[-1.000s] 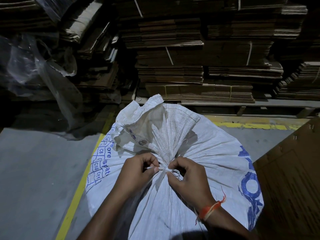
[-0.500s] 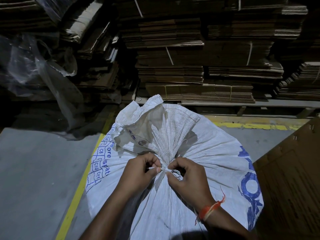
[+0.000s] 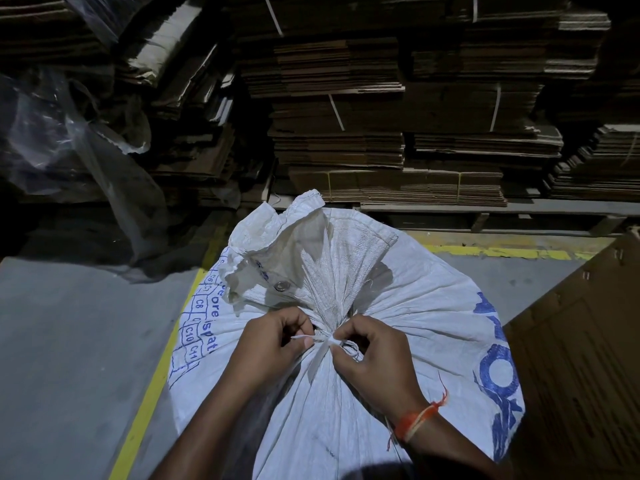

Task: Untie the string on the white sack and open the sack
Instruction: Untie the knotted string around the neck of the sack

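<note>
White sack (image 3: pixel 398 306) stands on the grey floor (image 3: pixel 76 341), directly below and ahead of both hands. Left hand (image 3: pixel 273 344) is curled, thumb and forefinger pinching the string (image 3: pixel 320 341) at the gathered neck. Right hand (image 3: pixel 374 355), an orange thread (image 3: pixel 415 419) on its wrist, pinches the same string from the opposite side. Knot sits between the two hands; neck is still cinched. Sack mouth (image 3: pixel 304 237) flares beyond the tie. Yellow floor line (image 3: pixel 149 410) runs along the sack's left. Flattened cardboard stacks (image 3: pixel 381 116) lie furthest back.
</note>
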Demonstrator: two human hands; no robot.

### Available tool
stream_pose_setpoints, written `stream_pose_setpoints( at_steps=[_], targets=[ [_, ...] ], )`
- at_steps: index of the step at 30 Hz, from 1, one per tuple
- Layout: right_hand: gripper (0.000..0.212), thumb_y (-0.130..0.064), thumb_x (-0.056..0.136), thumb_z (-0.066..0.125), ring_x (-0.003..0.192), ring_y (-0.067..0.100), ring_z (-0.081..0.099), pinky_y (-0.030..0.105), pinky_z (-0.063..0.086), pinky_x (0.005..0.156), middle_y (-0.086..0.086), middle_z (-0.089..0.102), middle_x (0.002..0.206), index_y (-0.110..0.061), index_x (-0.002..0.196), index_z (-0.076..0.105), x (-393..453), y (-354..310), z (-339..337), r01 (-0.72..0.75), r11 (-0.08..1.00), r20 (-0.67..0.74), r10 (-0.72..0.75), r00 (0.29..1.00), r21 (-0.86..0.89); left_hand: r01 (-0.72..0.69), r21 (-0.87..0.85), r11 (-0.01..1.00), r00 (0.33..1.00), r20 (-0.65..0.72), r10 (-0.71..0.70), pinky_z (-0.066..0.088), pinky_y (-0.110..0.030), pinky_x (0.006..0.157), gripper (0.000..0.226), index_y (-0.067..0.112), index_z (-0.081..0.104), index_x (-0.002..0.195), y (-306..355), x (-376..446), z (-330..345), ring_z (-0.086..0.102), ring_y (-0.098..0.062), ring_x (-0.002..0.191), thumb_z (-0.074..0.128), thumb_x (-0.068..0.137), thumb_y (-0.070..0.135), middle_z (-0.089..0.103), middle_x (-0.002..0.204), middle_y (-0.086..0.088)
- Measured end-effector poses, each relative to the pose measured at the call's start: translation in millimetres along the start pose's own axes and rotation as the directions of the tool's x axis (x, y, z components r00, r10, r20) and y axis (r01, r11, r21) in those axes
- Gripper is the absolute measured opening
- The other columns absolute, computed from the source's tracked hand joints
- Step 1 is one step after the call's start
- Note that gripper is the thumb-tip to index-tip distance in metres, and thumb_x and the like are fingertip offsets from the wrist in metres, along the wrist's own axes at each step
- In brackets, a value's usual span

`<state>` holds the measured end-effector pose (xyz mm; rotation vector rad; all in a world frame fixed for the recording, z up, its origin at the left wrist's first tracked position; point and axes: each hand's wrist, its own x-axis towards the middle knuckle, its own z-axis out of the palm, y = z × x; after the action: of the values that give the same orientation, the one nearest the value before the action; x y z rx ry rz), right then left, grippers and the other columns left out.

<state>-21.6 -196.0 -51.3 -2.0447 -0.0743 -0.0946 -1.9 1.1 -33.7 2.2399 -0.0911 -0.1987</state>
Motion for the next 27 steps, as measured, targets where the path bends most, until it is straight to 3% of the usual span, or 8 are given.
stream_pose_setpoints(
  at_steps=[2, 6, 16, 27],
  targets=[
    [0.010, -0.019, 0.076, 0.080, 0.075, 0.012, 0.070, 0.040, 0.059, 0.071, -0.009, 0.073, 0.076, -0.024, 0.078, 0.071, 0.0, -0.2, 0.4, -0.006, 1.000, -0.006, 0.006, 1.000, -0.003, -0.006, 0.001, 1.000, 1.000, 0.001, 0.006, 0.048, -0.029, 0.066, 0.012, 0.022, 0.070, 0.082, -0.7, -0.3, 0.8, 0.065, -0.013, 0.068, 0.078, 0.087, 0.015, 0.074, 0.077, 0.002],
    [0.010, -0.019, 0.076, 0.080, 0.075, 0.012, 0.071, 0.040, 0.059, 0.071, -0.009, 0.074, 0.076, -0.024, 0.078, 0.072, -0.4, 0.4, 0.5, -0.019, 1.000, -0.003, 0.019, 1.000, -0.001, -0.010, -0.008, 1.000, 1.000, 0.008, 0.010, 0.048, -0.029, 0.066, 0.012, 0.022, 0.070, 0.081, -0.8, 0.0, 2.0, 0.060, -0.002, 0.066, 0.078, 0.086, 0.015, 0.073, 0.074, 0.004],
    [0.010, -0.019, 0.076, 0.081, 0.078, 0.011, 0.073, 0.040, 0.061, 0.074, -0.010, 0.075, 0.078, -0.024, 0.080, 0.074, -0.2, 1.0, 1.2, -0.037, 0.999, 0.000, 0.037, 0.999, 0.008, -0.009, -0.025, 1.000, 1.000, 0.003, 0.009, 0.046, -0.028, 0.064, 0.014, 0.024, 0.069, 0.079, 2.3, 0.4, 4.0, 0.057, -0.001, 0.063, 0.078, 0.086, 0.014, 0.068, 0.069, 0.010],
    [0.013, -0.017, 0.076, 0.080, 0.077, 0.009, 0.069, 0.025, 0.056, 0.069, -0.010, 0.072, 0.077, -0.024, 0.079, 0.070, -1.1, -0.5, 1.1, 0.005, 0.999, -0.003, -0.005, 1.000, -0.040, 0.040, -0.046, 0.998, 0.999, -0.014, -0.041, 0.045, -0.021, 0.060, 0.018, 0.024, 0.070, 0.075, 6.5, -1.5, 5.6, 0.056, 0.000, 0.058, 0.079, 0.085, 0.012, 0.066, 0.064, 0.013]
  ],
)
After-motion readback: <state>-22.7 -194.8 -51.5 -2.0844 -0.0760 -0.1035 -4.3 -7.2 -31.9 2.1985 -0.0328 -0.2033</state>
